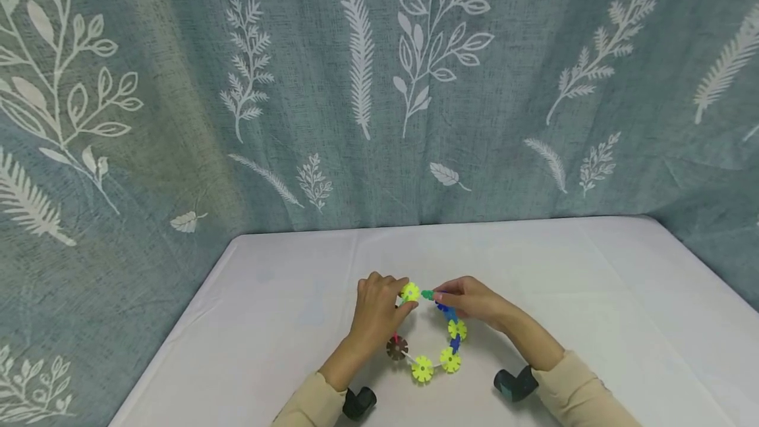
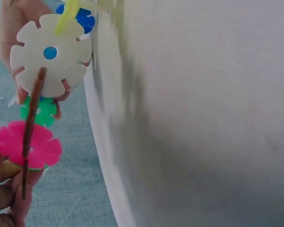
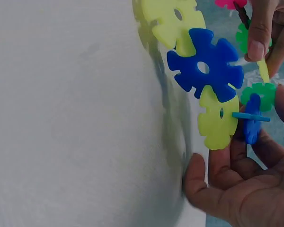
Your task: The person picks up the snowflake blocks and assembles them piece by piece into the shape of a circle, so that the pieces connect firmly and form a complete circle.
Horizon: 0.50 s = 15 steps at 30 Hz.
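Leaf-printed grey-blue curtain [image 1: 379,84] hangs behind a white tabletop [image 1: 593,295], and on the cloth lies a ring of plastic snowflake discs [image 1: 435,361], slotted edge to edge into a loop that opens toward the person. Its near side holds yellow-green discs and a brown one; its far side rises to the hands, where the loop has a gap. At that gap the left hand [image 1: 376,312] pinches a yellow-green disc [image 1: 410,292], fingers curled round its edge, while the right hand [image 1: 471,300] pinches a small green disc [image 1: 427,294] at the other loose end, with blue discs [image 1: 447,312] just below its fingertips. The two end discs sit just beside each other, yellow-green to the left, green to the right, nearly level across the gap, and each hand is on its own end. From the right wrist, the right hand's fingers [image 3: 236,161] curl under a blue and green cluster; from the left wrist, a pink disc [image 2: 33,144] shows held edge-on.
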Motion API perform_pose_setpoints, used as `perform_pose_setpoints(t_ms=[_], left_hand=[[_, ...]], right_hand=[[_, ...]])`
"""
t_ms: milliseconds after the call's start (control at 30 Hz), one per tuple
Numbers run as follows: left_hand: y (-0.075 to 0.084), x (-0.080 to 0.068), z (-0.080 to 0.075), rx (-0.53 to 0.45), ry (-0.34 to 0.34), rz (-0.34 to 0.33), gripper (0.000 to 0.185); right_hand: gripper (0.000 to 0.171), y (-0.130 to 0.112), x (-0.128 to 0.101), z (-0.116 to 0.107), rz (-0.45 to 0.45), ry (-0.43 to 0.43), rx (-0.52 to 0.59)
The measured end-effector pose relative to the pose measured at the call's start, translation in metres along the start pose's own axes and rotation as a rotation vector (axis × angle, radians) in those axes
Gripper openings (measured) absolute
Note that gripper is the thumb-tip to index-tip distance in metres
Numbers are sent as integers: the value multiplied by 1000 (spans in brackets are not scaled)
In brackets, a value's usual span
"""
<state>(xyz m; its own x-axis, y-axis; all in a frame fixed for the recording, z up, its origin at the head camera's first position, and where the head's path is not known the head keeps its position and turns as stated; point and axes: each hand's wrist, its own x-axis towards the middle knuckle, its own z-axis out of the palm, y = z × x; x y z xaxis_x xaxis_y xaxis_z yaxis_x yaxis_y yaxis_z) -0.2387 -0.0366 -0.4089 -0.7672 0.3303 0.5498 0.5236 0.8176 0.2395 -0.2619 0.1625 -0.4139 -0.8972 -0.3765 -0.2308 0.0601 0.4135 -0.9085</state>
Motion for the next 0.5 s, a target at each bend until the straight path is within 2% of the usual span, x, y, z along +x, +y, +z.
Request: perform_pose_setpoints(t_ms=[267,500], left_hand=[[1,-2,-1,-25,-46,41,36],[2,-3,-3,44,-77,142,33]], right_hand=[[37,0,-1,1,-70,-73,77],[27,0,-1,1,-74,-80,147]])
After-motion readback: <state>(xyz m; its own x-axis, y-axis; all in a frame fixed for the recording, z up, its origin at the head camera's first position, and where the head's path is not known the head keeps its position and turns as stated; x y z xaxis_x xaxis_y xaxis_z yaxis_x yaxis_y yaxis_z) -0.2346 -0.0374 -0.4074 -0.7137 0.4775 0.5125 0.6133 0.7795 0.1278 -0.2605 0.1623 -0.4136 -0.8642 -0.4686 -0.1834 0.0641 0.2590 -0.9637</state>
